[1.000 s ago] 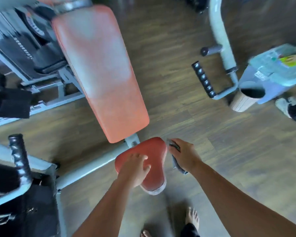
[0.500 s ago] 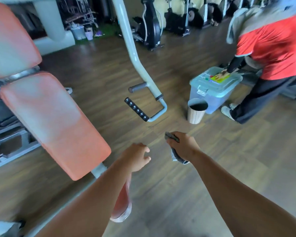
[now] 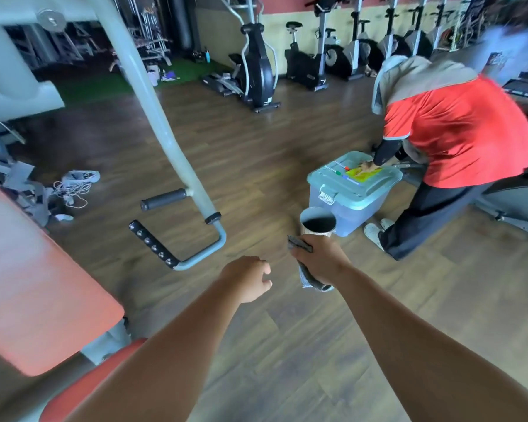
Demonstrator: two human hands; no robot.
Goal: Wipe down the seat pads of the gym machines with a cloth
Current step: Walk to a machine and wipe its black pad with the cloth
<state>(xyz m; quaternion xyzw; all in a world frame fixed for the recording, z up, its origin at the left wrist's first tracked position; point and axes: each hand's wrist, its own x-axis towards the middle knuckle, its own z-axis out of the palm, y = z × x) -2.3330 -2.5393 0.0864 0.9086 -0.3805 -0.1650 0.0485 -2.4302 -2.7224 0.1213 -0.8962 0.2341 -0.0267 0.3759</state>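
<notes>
1. The orange back pad [image 3: 43, 284] is seen at left, its long axis running toward lower right.
2. The seat pad [image 3: 83, 395] lies below-left of both hands, nearer the left arm.
3. The cloth [image 3: 308, 280] is gripped by the right hand [image 3: 319, 261]; the left hand [image 3: 247, 278] is loosely curled and empty.

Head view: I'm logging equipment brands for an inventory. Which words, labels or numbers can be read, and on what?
None can be read.
Yellow-green sheet on the lid of the pale teal plastic storage box: print too blurred.
White tag on its latch: too small.
Black-and-grey exercise bikes along the far wall: no legible brand.
</notes>
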